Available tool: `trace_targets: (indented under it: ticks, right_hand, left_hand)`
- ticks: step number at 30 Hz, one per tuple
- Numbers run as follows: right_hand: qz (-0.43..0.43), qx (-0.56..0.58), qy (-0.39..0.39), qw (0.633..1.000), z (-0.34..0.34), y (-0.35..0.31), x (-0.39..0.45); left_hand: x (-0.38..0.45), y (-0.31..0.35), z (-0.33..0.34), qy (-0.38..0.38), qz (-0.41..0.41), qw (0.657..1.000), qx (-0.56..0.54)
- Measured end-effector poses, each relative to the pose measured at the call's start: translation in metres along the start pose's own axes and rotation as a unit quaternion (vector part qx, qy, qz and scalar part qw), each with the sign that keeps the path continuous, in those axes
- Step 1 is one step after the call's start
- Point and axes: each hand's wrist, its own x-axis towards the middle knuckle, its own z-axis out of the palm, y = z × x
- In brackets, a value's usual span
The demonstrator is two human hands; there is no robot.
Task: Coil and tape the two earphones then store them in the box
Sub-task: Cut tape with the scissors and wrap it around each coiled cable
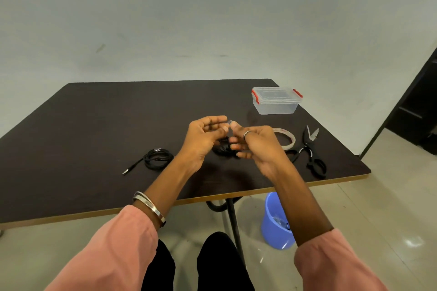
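My left hand (203, 136) and my right hand (256, 143) meet above the middle of the dark table (94, 125). Between their fingertips is a small clear piece of tape (229, 122), pinched by both. Under the hands lies a black coiled earphone (223, 149), partly hidden. A second coiled black earphone (157, 158) lies to the left, its plug sticking out toward the front. The clear box (275, 101) with red clips stands lidded at the far right of the table.
A tape roll (287, 138) lies right of my hands, with black scissors (308, 151) beside it near the table's right edge. A blue bucket (275, 221) stands on the floor under the table's front edge, next to the table leg.
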Motion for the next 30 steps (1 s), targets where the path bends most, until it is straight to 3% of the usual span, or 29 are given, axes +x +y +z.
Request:
trace_targets:
  ticks: [3,7,13,17,21,24,26,30]
  right_hand:
    - [0.048,0.061,-0.018,0.997,0.012,-0.002,0.009]
    - [0.036,0.082,0.004,0.996,0.018,-0.003,0.019]
    - [0.039,0.084,-0.024,0.995,0.015,-0.009,0.034]
    - [0.035,0.095,-0.013,0.995,0.015,-0.015,0.044]
    - [0.021,0.099,0.059,0.993,0.012,-0.018,0.057]
    - [-0.004,0.071,0.127,0.989,0.004,-0.013,0.070]
    - [-0.022,0.035,0.163,0.986,0.000,-0.008,0.075]
    - [-0.026,0.035,0.168,0.985,-0.001,0.007,0.078]
  left_hand:
    - [-0.001,0.001,-0.008,0.002,0.016,1.000,0.025]
    - [0.001,0.004,-0.018,0.012,0.038,0.997,0.067]
    - [0.006,0.007,-0.027,-0.001,0.065,0.998,0.020]
    - [0.016,0.008,-0.026,0.003,0.032,0.999,-0.029]
    - [0.029,0.007,-0.016,0.043,-0.029,0.994,-0.091]
    - [0.045,-0.001,-0.010,0.081,-0.019,0.994,0.072]
    - [0.055,-0.007,-0.006,0.053,0.031,0.966,0.253]
    - [0.076,-0.019,-0.001,-0.078,0.042,0.809,0.581]
